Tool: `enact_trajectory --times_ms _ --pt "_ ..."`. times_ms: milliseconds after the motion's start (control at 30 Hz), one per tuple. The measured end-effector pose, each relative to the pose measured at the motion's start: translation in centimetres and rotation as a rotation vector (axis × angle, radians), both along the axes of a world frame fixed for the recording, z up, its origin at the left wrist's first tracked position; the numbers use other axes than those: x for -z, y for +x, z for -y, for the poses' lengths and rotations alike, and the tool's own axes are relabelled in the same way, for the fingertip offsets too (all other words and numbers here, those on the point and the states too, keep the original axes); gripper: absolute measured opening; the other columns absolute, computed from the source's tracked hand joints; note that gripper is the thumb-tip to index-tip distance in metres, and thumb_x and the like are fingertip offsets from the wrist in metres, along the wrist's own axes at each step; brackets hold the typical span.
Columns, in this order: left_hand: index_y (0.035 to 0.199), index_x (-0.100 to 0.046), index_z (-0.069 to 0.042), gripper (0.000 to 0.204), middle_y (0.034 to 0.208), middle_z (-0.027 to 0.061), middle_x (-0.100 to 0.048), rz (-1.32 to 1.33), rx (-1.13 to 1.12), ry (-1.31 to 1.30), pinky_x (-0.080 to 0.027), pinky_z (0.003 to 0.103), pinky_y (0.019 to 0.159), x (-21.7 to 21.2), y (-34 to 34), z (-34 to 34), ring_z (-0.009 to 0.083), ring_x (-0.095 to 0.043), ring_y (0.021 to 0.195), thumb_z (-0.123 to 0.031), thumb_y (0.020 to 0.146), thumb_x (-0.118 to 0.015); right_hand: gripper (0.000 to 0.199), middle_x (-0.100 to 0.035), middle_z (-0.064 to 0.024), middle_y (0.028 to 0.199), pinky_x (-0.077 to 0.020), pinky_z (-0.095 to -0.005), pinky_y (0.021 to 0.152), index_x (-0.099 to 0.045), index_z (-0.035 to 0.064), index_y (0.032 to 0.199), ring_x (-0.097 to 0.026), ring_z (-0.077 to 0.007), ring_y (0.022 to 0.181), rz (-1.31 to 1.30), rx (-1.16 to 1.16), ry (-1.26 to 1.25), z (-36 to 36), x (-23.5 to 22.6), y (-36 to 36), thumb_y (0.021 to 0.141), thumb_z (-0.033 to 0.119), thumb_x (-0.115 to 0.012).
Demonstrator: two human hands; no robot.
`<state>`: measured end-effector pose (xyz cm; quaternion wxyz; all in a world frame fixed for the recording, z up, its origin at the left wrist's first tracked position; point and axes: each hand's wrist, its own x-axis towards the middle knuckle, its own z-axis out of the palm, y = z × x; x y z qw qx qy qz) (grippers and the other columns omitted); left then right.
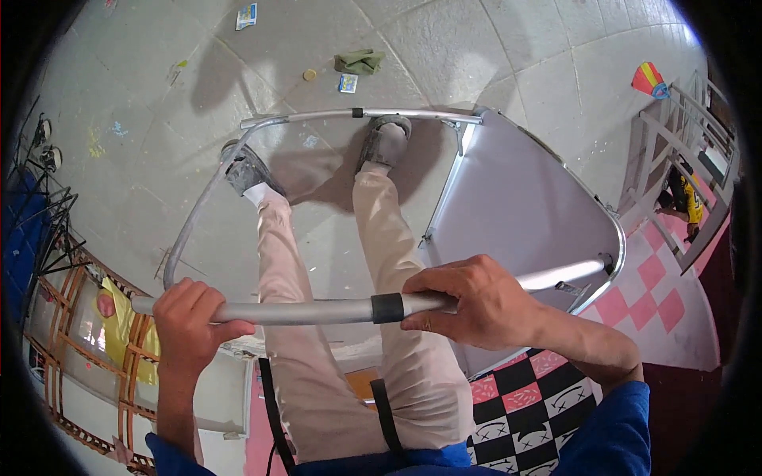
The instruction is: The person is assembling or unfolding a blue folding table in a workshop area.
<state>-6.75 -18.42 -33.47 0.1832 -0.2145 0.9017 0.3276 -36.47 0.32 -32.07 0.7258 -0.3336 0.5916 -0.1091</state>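
Across my lap lies a silver metal tube (317,311) with a black collar (387,308) near its middle. My left hand (187,321) is wrapped round its left end. Just right of the collar, my right hand (480,303) grips the same tube, fingers over and thumb below. This tube belongs to a bent frame joined to a grey flat panel (528,194) with a metal rim, at my right. The frame's far bar (317,117), with another black collar, crosses by my shoes; a curved side tube (198,206) runs at the left.
A green cloth (359,62), small printed packets (348,83) and a round yellow disc (309,74) lie on the tiled floor. Grey metal framework (675,143) stands at right, a brown slatted frame (67,341) at left. Behind me are checkered mats (524,404).
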Motion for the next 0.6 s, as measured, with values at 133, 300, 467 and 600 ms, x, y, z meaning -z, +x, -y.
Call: enact_trajectory --times_ms 133,300,467,600 --pt "0.057 -0.037 -0.010 0.064 0.054 0.0040 -0.041 -0.046 0.036 -0.045 -0.034 0.034 0.044 0.7 1.0 -1.0 0.0212 -0.045 0.047 -0.068 0.073 -0.059 0.030 -0.066 -0.0178 0.079 -0.0503 -0.0422 0.067 -0.064 0.0038 0.098 -0.065 -0.0348 0.073 0.010 -0.024 0.088 0.2 -0.1 0.1 0.082 0.030 -0.067" --pt "0.056 -0.036 -0.011 0.064 0.052 0.0031 -0.040 -0.093 0.026 -0.075 -0.033 0.034 0.043 0.7 0.6 -1.0 0.0205 -0.044 0.044 -0.069 0.073 -0.059 0.032 -0.067 -0.0184 0.082 -0.0516 -0.0414 0.068 -0.063 0.0033 0.102 -0.066 -0.0348 0.075 -0.037 0.012 0.007 0.8 -0.6 1.2 0.083 0.029 -0.066" --pt "0.056 -0.038 -0.012 0.063 0.052 0.0022 -0.040 -0.071 0.061 -0.080 -0.035 0.032 0.043 0.4 0.2 -1.1 0.0191 -0.046 0.045 -0.069 0.075 -0.058 0.036 -0.067 -0.0178 0.084 -0.0523 -0.0405 0.065 -0.063 0.0039 0.108 -0.066 -0.0341 0.074 -0.058 0.052 -0.041 1.2 -0.5 1.8 0.083 0.029 -0.067" --pt "0.056 -0.039 -0.012 0.062 0.052 0.0019 -0.040 -0.085 0.061 -0.100 -0.036 0.031 0.043 0.4 0.2 -0.7 0.0185 -0.046 0.045 -0.068 0.077 -0.056 0.036 -0.068 -0.0138 0.079 -0.0521 -0.0349 0.053 -0.067 0.0032 0.105 -0.068 -0.0292 0.065 -0.077 0.042 -0.204 2.2 -0.3 3.1 0.076 0.022 -0.077"
